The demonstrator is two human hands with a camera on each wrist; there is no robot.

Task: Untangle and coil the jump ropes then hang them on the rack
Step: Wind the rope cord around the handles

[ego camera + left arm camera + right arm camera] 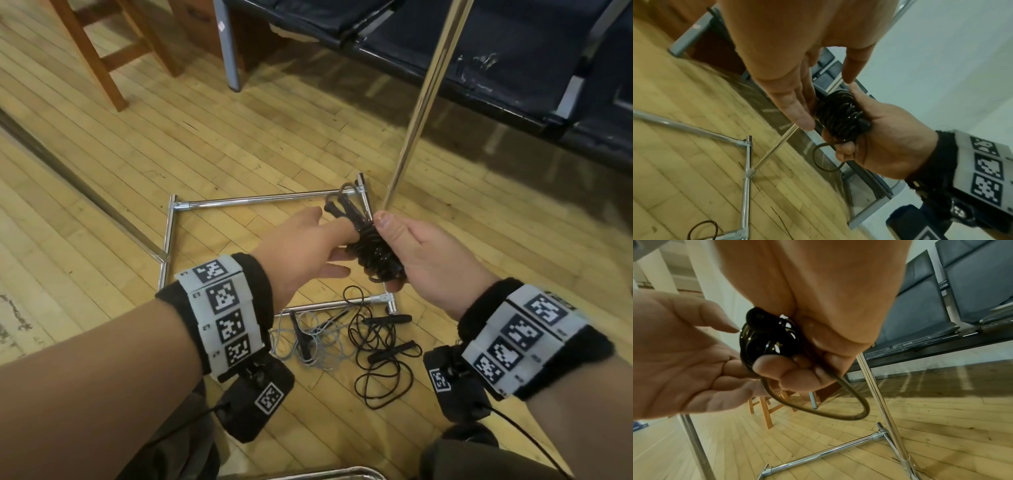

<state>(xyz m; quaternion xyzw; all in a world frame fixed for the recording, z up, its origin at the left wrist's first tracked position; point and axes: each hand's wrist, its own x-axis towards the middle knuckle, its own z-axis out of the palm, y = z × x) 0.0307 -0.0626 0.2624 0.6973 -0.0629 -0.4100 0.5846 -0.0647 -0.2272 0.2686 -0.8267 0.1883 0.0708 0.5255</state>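
Here, a coiled black jump rope [375, 250] held above the chrome rack base [253, 201].

Right hand [424, 260] fist-wrapped round the bundle, thumb on top, fingers curled under; one loose loop hangs below the fist, handles poke out past the far end. Left hand [301, 250] beside it, fingers straight and relaxed, tips touching the coil's side, gripping nothing. Rack upright pole [424, 102] rises just behind the hands. On the wood floor [171, 144] near the base: a grey rope [308, 342] and a second black rope [380, 356], loose and overlapping, handles lying among the cord. Dark bench seats [479, 48] beyond; wooden chair [102, 51] at far left.
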